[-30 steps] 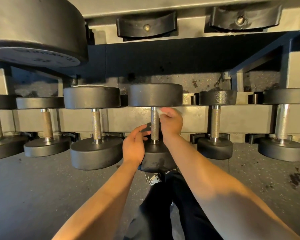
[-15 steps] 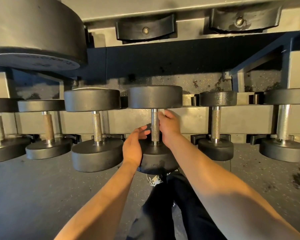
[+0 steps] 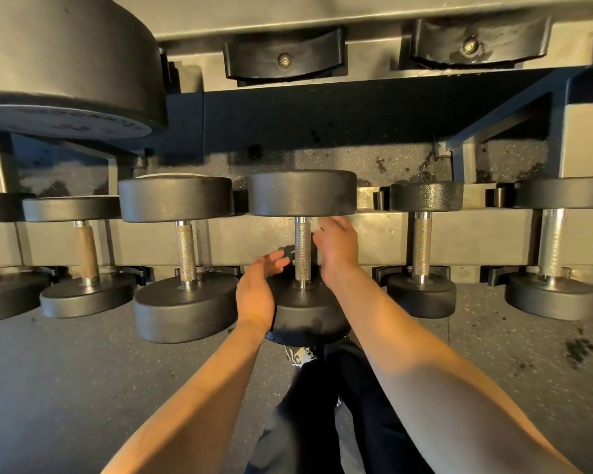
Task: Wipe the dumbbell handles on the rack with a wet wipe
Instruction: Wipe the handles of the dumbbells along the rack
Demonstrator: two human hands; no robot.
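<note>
Floor: a dark speckled gym floor (image 3: 65, 388) is lying under a grey rack (image 3: 261, 241).
Left hand: the left hand (image 3: 257, 289) is reaching beside the middle dumbbell (image 3: 303, 200), fingers loose and holding nothing.
Handle: the silver handle (image 3: 302, 249) is showing bare between both hands.
Right hand: the right hand (image 3: 336, 246) is sitting just right of the handle, pinching a white wet wipe (image 3: 317, 227).
</note>
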